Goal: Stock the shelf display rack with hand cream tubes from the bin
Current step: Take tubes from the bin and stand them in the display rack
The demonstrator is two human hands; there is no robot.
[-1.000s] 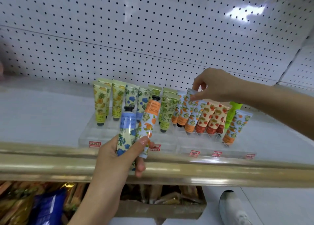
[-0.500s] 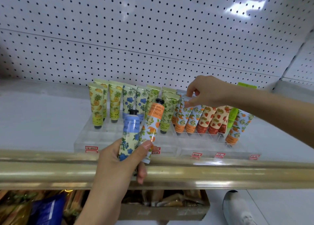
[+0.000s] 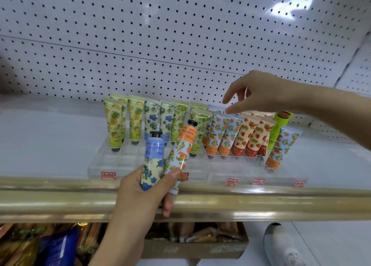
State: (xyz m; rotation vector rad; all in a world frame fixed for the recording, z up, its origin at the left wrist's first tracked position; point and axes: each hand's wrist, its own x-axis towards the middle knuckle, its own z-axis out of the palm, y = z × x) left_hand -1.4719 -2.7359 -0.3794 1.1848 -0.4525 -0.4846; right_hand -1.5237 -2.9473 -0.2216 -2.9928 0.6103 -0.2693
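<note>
My left hand grips two hand cream tubes, caps up: a blue-flower tube and an orange-fruit tube, held in front of the clear display rack. Several tubes stand cap-down in the rack: pineapple, blue flower, green, orange-fruit, strawberry. My right hand hovers just above the orange-fruit tubes, fingers loosely bent and holding nothing, fingertips near their top edges.
The rack sits on a white shelf with a brass-coloured front rail and a pegboard back wall. A lime green tube leans at the rack's right. Snack packs fill the shelf below. A shoe shows on the floor.
My right hand let go of the orange-fruit tube it was pushing into the rack and lifted up and slightly right. My left hand kept hold of its two tubes.
</note>
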